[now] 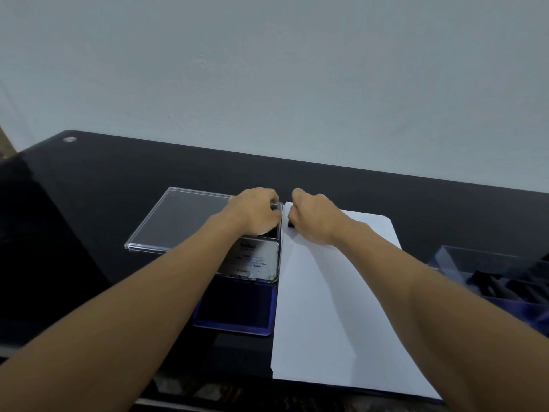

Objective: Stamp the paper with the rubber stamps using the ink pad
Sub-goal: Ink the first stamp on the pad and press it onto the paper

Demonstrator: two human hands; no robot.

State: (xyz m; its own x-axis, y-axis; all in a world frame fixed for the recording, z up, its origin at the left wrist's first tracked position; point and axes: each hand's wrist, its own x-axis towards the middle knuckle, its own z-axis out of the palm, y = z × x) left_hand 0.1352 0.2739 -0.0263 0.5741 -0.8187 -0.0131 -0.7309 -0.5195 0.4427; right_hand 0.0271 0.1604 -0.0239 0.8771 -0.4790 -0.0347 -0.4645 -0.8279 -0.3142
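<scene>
Pressing a small dark stamp (290, 223), seemingly, onto white paper (332, 292), my right hand (315, 218) is fisted around it; my left hand (255, 214) curls over a clear case (178, 218) beyond the open blue ink pad (237, 307) on a black table (104, 188) against a pale wall (267, 69).

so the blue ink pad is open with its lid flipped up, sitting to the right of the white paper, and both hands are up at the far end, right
Not quite. In the head view the open blue ink pad with its metal lid flipped up sits to the left of the white paper, not the right. The left hand and right hand are at the far end.
</scene>
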